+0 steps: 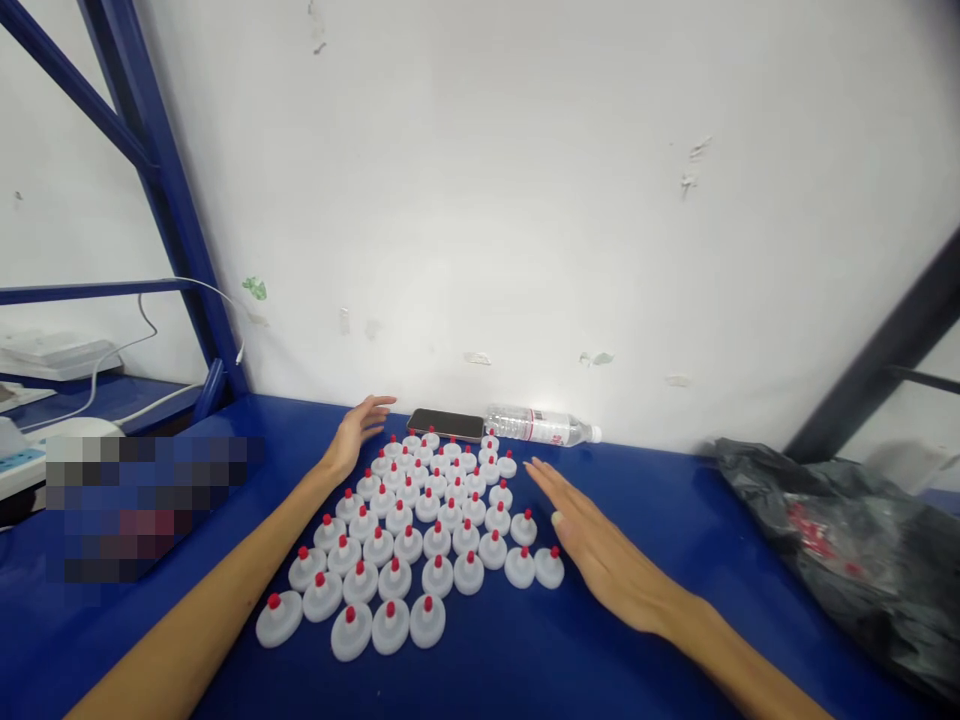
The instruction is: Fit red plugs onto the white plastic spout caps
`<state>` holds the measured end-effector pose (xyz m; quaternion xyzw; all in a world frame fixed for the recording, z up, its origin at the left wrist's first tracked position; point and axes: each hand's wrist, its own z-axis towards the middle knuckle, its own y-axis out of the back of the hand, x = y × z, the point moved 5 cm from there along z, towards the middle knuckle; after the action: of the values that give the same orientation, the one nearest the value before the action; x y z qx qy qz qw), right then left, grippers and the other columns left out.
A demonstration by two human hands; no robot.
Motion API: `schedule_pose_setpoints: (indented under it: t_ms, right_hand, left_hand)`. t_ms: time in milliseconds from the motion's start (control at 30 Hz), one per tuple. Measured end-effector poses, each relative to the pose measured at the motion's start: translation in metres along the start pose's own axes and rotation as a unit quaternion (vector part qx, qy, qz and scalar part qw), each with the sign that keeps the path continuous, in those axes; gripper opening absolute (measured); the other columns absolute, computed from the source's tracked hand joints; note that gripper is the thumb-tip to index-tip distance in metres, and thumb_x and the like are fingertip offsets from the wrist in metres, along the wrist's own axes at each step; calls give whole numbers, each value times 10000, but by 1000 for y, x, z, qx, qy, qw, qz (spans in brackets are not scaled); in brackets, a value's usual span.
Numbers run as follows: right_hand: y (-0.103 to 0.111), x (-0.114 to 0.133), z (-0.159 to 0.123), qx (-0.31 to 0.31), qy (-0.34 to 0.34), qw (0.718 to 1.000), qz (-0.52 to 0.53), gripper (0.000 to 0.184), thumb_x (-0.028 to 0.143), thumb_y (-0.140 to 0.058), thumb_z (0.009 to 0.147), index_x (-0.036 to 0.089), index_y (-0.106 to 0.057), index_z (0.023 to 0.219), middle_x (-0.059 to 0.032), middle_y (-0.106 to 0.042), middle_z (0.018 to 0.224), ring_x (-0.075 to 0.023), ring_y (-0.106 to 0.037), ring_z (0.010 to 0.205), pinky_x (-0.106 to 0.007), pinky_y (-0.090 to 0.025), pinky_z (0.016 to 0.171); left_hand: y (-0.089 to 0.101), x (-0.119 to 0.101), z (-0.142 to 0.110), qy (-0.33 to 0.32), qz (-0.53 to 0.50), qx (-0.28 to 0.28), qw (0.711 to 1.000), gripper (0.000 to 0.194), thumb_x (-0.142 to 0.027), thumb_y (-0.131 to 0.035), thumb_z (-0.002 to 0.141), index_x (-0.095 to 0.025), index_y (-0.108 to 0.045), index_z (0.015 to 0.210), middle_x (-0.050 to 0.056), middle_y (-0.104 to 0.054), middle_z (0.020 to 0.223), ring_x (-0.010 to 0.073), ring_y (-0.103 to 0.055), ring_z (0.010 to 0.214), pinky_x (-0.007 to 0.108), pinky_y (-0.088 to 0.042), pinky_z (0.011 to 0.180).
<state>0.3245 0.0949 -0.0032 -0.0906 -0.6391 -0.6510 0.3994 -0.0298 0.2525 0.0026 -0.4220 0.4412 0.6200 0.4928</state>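
Several white caps with red tips point(420, 525) stand packed in rows on the blue table point(525, 660). My left hand point(356, 432) lies open at the far left corner of the group, fingers curved toward the phone. My right hand point(596, 545) is open and flat, fingers together, its edge along the right side of the caps near the front-right ones. Neither hand holds anything.
A dark phone point(446, 424) and a clear water bottle point(540, 426) lie against the white wall behind the caps. A black plastic bag point(847, 540) sits at the right. Blue shelf posts point(161, 190) and white cables stand at the left.
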Motion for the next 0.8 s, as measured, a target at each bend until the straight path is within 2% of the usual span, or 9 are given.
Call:
schedule_pose_setpoints:
  t_ms: [100, 167, 267, 467, 667, 800]
  right_hand:
    - [9, -10, 3, -30, -4, 999, -23, 596, 555, -314, 1058, 429, -175, 1624, 91, -103, 1714, -277, -76, 1587, -561, -64, 1288]
    - [12, -17, 4, -37, -13, 999, -35, 592, 562, -297, 1058, 430, -181, 1623, 96, -86, 1716, -279, -55, 1588, -569, -55, 1285]
    - [13, -22, 6, -32, -25, 998, -43, 589, 577, -281, 1053, 438, -194, 1619, 105, -79, 1715, -293, -36, 1587, -590, -55, 1278]
    - [12, -22, 6, -25, -34, 998, -46, 585, 615, -267, 1036, 465, -243, 1601, 122, -107, 1708, -343, -14, 1578, -646, -49, 1256]
    - [13, -24, 5, -14, -56, 996, -68, 588, 648, -220, 1027, 493, -242, 1594, 143, -37, 1714, -360, -3, 1573, -654, -99, 1245]
    - [16, -25, 3, -10, -60, 994, -85, 585, 651, -186, 1027, 510, -219, 1594, 155, 12, 1714, -364, -8, 1571, -646, -132, 1240]
  left_hand:
    - [19, -1, 0, -45, 135, -30, 989, 550, -612, -445, 896, -221, -732, 1156, 127, -617, 1352, 376, -419, 1400, 510, -272, 1201]
    - [26, 0, -2, -64, 215, -28, 974, 524, -582, -461, 910, -218, -731, 1173, 135, -571, 1427, 394, -355, 1445, 527, -173, 1234]
    - [25, 3, -5, -74, 307, -15, 949, 573, -567, -402, 951, -190, -694, 1267, 172, -528, 1487, 404, -327, 1475, 551, -153, 1231]
    - [13, 11, -7, -65, 417, -3, 906, 739, -657, -306, 970, -192, -488, 1515, 187, -285, 1666, 458, -68, 1559, 650, -100, 1203]
    - [11, 19, -5, -33, 490, 8, 871, 866, -718, -221, 961, -132, -363, 1582, 223, -150, 1690, 451, -16, 1560, 653, -108, 1209]
    - [12, 23, -4, -11, 527, 15, 850, 920, -740, -193, 952, -89, -333, 1587, 253, -118, 1686, 449, -13, 1559, 638, -126, 1215]
